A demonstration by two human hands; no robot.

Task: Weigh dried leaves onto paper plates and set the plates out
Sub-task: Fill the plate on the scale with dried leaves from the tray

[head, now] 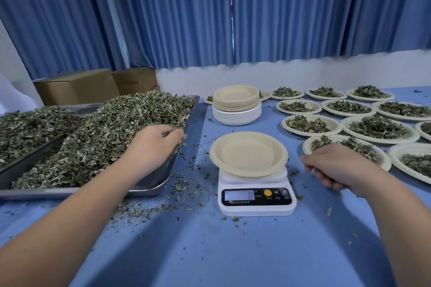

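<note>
Your left hand (154, 144) reaches into the metal tray (149, 190) at its right edge, fingers curled round a clump of dried leaves (100, 133) from the heap. Your right hand (335, 165) hovers just right of the scale (256, 202), fingers loosely curled with nothing visible in them. An empty paper plate (248, 154) sits on the scale, on the blue desk (210, 251). Behind it stands a stack of plates (236, 105); filled plates (377, 127) lie in rows to the right. Leaf crumbs are scattered between tray and scale.
</note>
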